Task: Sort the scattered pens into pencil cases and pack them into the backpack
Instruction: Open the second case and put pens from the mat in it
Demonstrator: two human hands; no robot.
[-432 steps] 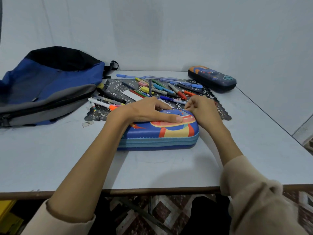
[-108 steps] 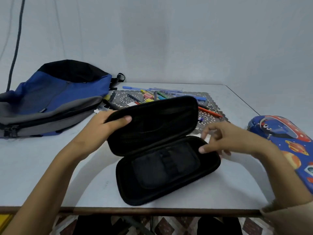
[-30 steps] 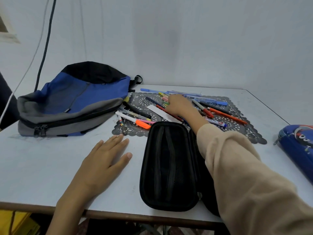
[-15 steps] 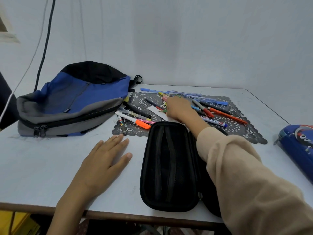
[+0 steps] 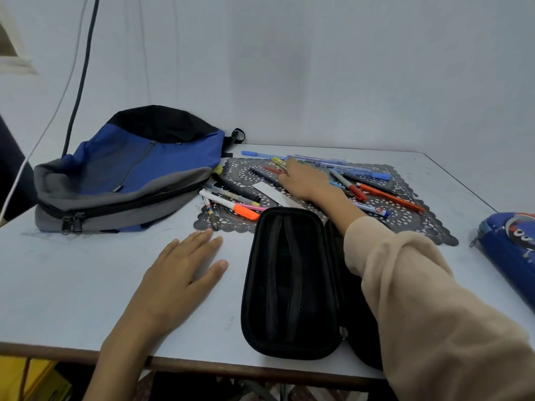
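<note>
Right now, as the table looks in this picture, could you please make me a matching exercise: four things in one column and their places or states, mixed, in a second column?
Things
1. backpack
2. black pencil case
3. blue pencil case
4. left hand

Places or states
a. lying open near the front edge of the table
b. resting flat, palm down
c. at the right border, partly cut off
d. lying at the far left

Pairs: 1-d, 2-a, 3-c, 4-b
</note>
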